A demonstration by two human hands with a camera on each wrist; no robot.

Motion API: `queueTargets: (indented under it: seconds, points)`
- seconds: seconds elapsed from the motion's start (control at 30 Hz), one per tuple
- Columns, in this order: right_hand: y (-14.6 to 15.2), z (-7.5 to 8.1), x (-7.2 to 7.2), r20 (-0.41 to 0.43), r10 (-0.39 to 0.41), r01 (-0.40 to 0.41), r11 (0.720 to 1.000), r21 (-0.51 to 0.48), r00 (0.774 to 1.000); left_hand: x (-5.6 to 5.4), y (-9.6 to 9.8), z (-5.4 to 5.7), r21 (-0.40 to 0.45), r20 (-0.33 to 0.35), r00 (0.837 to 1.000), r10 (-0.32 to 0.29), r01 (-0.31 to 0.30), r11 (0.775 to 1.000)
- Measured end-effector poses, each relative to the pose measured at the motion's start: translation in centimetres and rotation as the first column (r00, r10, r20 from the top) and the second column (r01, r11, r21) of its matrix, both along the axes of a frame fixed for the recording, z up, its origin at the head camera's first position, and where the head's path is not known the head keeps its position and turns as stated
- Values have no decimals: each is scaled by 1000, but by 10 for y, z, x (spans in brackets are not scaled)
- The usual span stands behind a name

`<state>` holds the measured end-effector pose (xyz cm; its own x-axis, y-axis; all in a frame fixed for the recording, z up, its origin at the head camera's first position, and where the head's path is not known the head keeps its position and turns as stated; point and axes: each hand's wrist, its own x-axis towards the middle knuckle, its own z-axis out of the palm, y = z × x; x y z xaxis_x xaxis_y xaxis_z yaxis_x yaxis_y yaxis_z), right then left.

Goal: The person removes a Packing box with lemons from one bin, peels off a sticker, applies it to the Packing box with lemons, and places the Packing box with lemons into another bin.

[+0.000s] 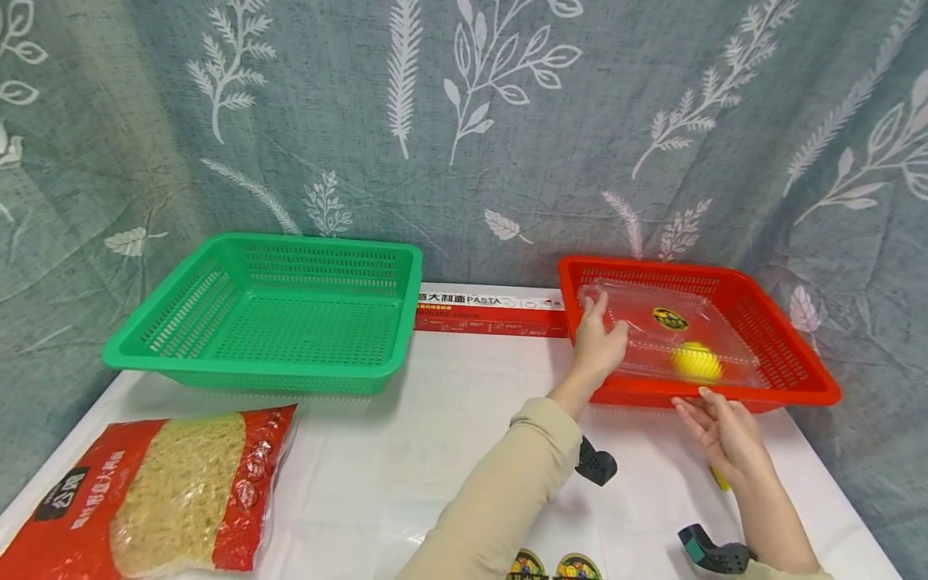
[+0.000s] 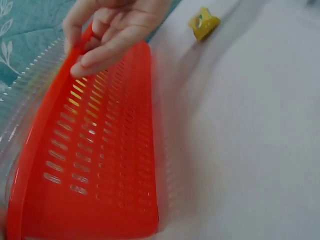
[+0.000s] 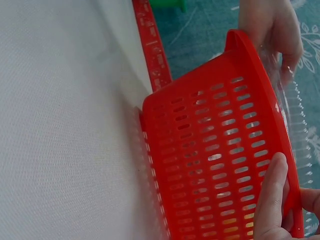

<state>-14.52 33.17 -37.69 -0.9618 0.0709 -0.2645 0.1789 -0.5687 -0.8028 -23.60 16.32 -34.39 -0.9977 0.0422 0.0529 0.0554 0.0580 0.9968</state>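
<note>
A clear plastic box [image 1: 645, 314] with a dark round sticker lies in the red basket [image 1: 797, 379]. A yellow ball-like thing [image 1: 696, 362] shows through the plastic; whether it is inside or under the box I cannot tell. My left hand [image 1: 600, 346] reaches over the basket's left side, its fairly straight fingers touching the box's left edge. In the right wrist view this left hand [image 3: 272, 30] is partly hidden behind the rim. My right hand [image 1: 728, 435] pinches the basket's front rim, thumb over the top and fingers outside; the left wrist view also shows this right hand [image 2: 117, 32].
A green basket [image 1: 261, 379] stands at the back left, with a red and white pasta box [image 1: 493, 314] between the baskets. A red bag of pasta [image 1: 174, 491] lies front left. A small yellow packet [image 2: 204, 24] lies by the right arm; round stickers [image 1: 576, 566] lie in front.
</note>
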Motion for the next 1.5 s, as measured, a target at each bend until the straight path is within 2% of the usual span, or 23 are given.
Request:
queueTargets:
  seconds: [0.13,0.37,0.57,0.63,0.73,0.8,0.93,1.0,1.1,1.13,1.2,1.37,1.5]
  points:
    - [0,1,-1,15,0,0,1000,-2,1000,-2,1,1,-113,6,999,-34,35,993]
    - [1,1,-1,28,6,-5,1000,-18,1000,-4,-1,1,-183,5,997,-78,77,980]
    - [0,2,-2,39,-6,7,1000,-19,999,-4,-2,1,-296,28,990,-140,142,945]
    - [0,1,-2,37,-6,6,1000,-14,999,-3,-2,2,-361,44,984,-170,174,916]
    - [-1,0,-1,33,-1,1,1000,-11,999,-2,0,2,-488,60,976,-210,212,847]
    - [-1,0,-1,26,4,-4,1000,-4,1000,-1,2,3,-563,64,972,-224,221,797]
    - [-2,-1,-1,8,11,-11,1000,8,1000,1,5,5,-647,62,975,-215,204,735]
    - [-2,-1,-1,5,14,-14,1000,13,1000,2,7,5,-702,55,974,-222,195,685]
    - [-1,-2,-1,12,11,-11,1000,22,1000,5,10,4,-784,42,970,-238,180,594]
    - [-1,-2,-1,16,8,-8,1000,23,1000,5,11,3,-803,37,969,-243,173,570]
    - [0,-2,-1,23,2,-3,1000,24,1000,6,13,3,-829,25,968,-252,160,536]
    - [0,-4,0,9,1,-1,1000,21,1000,5,14,2,-839,14,964,-267,156,521]
    - [0,-5,1,-3,5,-5,1000,15,1000,5,13,2,-832,20,964,-266,164,530]
